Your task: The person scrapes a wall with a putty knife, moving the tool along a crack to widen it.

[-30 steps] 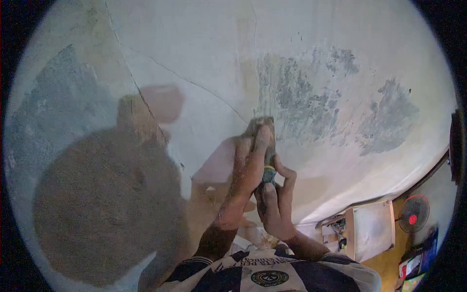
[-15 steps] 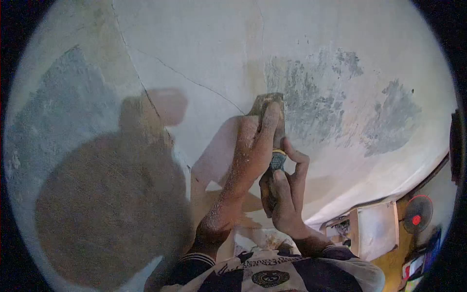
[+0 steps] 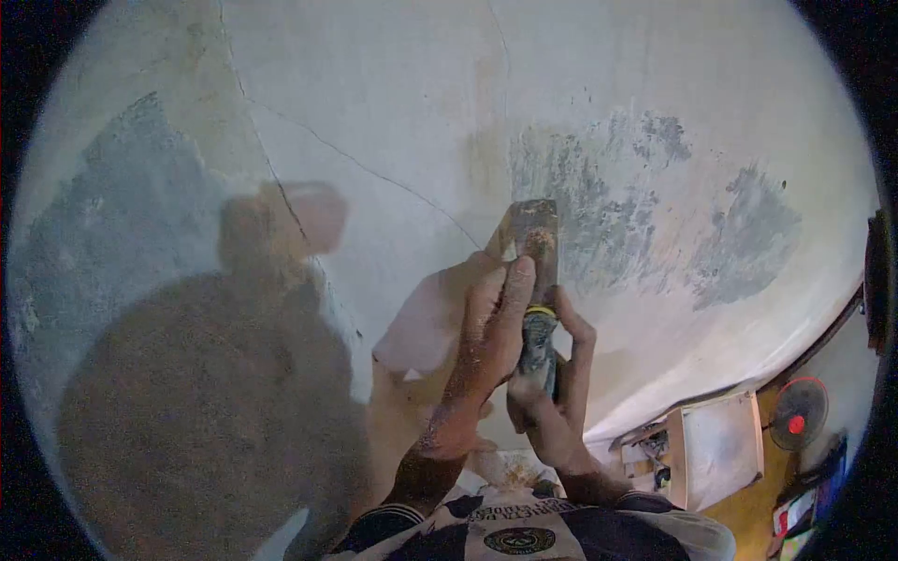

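Observation:
Against the wall I hold a scraper [image 3: 537,234] with a broad, dirty metal blade, a dark handle and a yellow band. My right hand [image 3: 559,402] is wrapped round its handle, one finger stretched up along the side. Dust-covered, my left hand [image 3: 498,304] grips the lower part of the blade from the left, its fingers pressed on the metal. The blade's top edge lies at or close to the wall, at the left border of a grey patch [image 3: 599,215] where the paint is scraped off.
Cracks run down the pale wall [image 3: 402,103]. Another bare grey patch [image 3: 131,196] lies at the left, partly under my shadow [image 3: 215,402]. At lower right stand a pale box-like piece of furniture [image 3: 718,449] and a fan [image 3: 797,416] with a red centre.
The scraper has moved down the wall a little, with both hands. My left hand sits lower on the blade, so more of its metal shows.

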The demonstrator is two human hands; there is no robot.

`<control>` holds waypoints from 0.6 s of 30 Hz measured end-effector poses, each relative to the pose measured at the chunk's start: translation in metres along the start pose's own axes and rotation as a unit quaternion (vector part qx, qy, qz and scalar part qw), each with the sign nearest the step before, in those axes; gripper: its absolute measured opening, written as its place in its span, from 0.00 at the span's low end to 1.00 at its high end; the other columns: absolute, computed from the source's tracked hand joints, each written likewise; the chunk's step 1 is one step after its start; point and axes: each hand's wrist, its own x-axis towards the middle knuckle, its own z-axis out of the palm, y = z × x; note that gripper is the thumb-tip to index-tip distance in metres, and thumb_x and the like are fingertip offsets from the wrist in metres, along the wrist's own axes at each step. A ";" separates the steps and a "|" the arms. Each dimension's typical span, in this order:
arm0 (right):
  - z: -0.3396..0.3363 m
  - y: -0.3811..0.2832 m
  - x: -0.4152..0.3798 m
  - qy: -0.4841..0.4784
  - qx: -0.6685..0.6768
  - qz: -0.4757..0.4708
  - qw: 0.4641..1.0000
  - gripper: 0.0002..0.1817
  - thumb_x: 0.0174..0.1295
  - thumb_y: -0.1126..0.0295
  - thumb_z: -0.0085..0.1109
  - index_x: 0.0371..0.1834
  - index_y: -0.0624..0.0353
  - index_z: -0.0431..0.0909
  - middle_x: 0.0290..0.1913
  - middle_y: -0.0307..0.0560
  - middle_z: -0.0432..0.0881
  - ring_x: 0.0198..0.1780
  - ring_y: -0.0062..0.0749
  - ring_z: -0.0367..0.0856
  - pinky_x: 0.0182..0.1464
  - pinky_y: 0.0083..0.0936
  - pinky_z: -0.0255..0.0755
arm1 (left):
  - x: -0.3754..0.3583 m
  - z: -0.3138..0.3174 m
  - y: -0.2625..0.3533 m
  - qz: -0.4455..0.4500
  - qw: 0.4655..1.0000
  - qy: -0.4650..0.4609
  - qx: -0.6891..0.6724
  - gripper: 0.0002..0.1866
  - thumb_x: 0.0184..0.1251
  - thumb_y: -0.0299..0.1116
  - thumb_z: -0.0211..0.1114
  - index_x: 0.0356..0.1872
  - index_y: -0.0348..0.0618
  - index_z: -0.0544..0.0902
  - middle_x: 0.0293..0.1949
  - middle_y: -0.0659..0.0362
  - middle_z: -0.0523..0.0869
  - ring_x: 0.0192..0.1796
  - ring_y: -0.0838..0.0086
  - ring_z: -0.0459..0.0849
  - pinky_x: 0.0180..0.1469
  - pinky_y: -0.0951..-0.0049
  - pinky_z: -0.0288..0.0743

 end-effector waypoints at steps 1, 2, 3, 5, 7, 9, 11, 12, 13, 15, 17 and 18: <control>-0.004 -0.005 -0.002 -0.024 0.000 0.010 1.000 0.41 0.60 0.66 0.53 0.75 0.50 0.43 0.24 0.40 0.71 0.14 0.17 0.62 0.15 0.14 0.56 | -0.004 0.003 0.003 -0.001 1.000 0.016 -0.005 0.20 0.76 0.45 0.53 0.29 0.40 0.76 0.25 0.70 0.72 0.29 0.86 0.68 0.30 0.79 0.64; -0.006 -0.006 -0.004 -0.031 0.002 0.021 0.999 0.40 0.59 0.65 0.55 0.73 0.51 0.46 0.28 0.40 0.72 0.17 0.18 0.64 0.19 0.16 0.58 | -0.007 0.005 0.004 0.000 0.999 0.033 -0.010 0.19 0.76 0.45 0.54 0.29 0.40 0.76 0.25 0.70 0.72 0.29 0.86 0.68 0.31 0.79 0.64; -0.008 -0.008 -0.005 -0.038 0.004 0.032 0.999 0.38 0.59 0.64 0.57 0.72 0.52 0.50 0.31 0.41 0.72 0.20 0.19 0.65 0.22 0.17 0.59 | -0.008 0.003 -0.003 0.004 1.000 0.028 -0.010 0.19 0.76 0.45 0.54 0.29 0.40 0.76 0.25 0.70 0.73 0.30 0.86 0.68 0.31 0.79 0.65; -0.015 -0.006 -0.006 -0.053 -0.004 0.035 0.998 0.32 0.60 0.63 0.60 0.66 0.54 0.60 0.42 0.44 0.74 0.34 0.24 0.71 0.36 0.21 0.66 | -0.007 -0.004 -0.019 0.013 1.000 0.016 -0.003 0.19 0.75 0.45 0.55 0.31 0.40 0.78 0.25 0.69 0.73 0.30 0.85 0.69 0.32 0.79 0.66; -0.021 -0.005 -0.008 -0.102 -0.001 0.036 0.994 0.20 0.62 0.63 0.59 0.55 0.58 0.72 0.45 0.45 0.76 0.41 0.26 0.76 0.44 0.23 0.71 | -0.009 -0.005 -0.016 -0.010 1.000 0.010 -0.006 0.19 0.75 0.46 0.55 0.30 0.40 0.78 0.24 0.69 0.73 0.29 0.85 0.69 0.31 0.79 0.66; -0.025 -0.007 -0.006 -0.147 0.012 0.034 0.989 0.10 0.64 0.64 0.57 0.41 0.59 0.76 0.35 0.42 0.76 0.34 0.24 0.74 0.37 0.21 0.68 | -0.008 -0.003 -0.007 -0.029 0.999 0.005 -0.011 0.20 0.74 0.47 0.55 0.30 0.40 0.78 0.23 0.69 0.72 0.28 0.85 0.69 0.30 0.79 0.65; -0.021 0.004 -0.009 -0.112 0.005 0.019 0.993 0.11 0.66 0.65 0.54 0.29 0.60 0.75 0.22 0.38 0.71 0.23 0.20 0.67 0.26 0.20 0.61 | -0.007 -0.004 -0.004 -0.036 0.999 0.006 -0.003 0.20 0.74 0.48 0.56 0.30 0.41 0.78 0.23 0.70 0.72 0.27 0.85 0.69 0.29 0.79 0.65; -0.016 0.011 -0.010 -0.077 -0.003 0.006 0.997 0.15 0.68 0.65 0.53 0.24 0.60 0.73 0.16 0.36 0.68 0.16 0.18 0.63 0.19 0.19 0.56 | -0.006 -0.005 -0.006 -0.034 0.999 0.009 0.007 0.20 0.74 0.48 0.56 0.29 0.41 0.78 0.22 0.70 0.71 0.27 0.85 0.69 0.29 0.79 0.65; -0.012 0.011 -0.005 -0.075 -0.051 -0.033 0.995 0.15 0.67 0.66 0.53 0.23 0.59 0.72 0.16 0.37 0.68 0.17 0.18 0.63 0.20 0.19 0.57 | -0.002 -0.006 -0.015 -0.016 0.999 0.018 0.025 0.20 0.74 0.49 0.56 0.29 0.41 0.78 0.22 0.70 0.71 0.26 0.85 0.69 0.28 0.80 0.64; -0.008 0.006 0.003 -0.064 -0.156 -0.101 0.981 0.16 0.67 0.67 0.54 0.21 0.59 0.68 0.17 0.37 0.69 0.19 0.19 0.64 0.23 0.21 0.59 | 0.000 -0.005 -0.018 -0.021 1.000 0.003 0.018 0.20 0.73 0.49 0.56 0.29 0.41 0.78 0.22 0.70 0.71 0.25 0.85 0.68 0.26 0.80 0.62; -0.003 0.002 0.004 -0.051 -0.134 -0.089 0.986 0.16 0.66 0.68 0.56 0.20 0.60 0.68 0.17 0.37 0.68 0.21 0.19 0.64 0.25 0.21 0.59 | 0.003 -0.009 -0.004 -0.040 0.999 -0.030 -0.016 0.20 0.73 0.49 0.56 0.30 0.41 0.78 0.22 0.70 0.71 0.25 0.86 0.67 0.26 0.81 0.61; 0.000 0.001 0.006 -0.051 -0.118 -0.086 0.988 0.16 0.66 0.68 0.56 0.20 0.60 0.67 0.17 0.37 0.68 0.22 0.19 0.65 0.26 0.21 0.60 | 0.002 -0.011 0.000 -0.043 0.998 -0.040 -0.027 0.20 0.74 0.48 0.56 0.30 0.42 0.78 0.22 0.70 0.70 0.25 0.86 0.67 0.26 0.81 0.61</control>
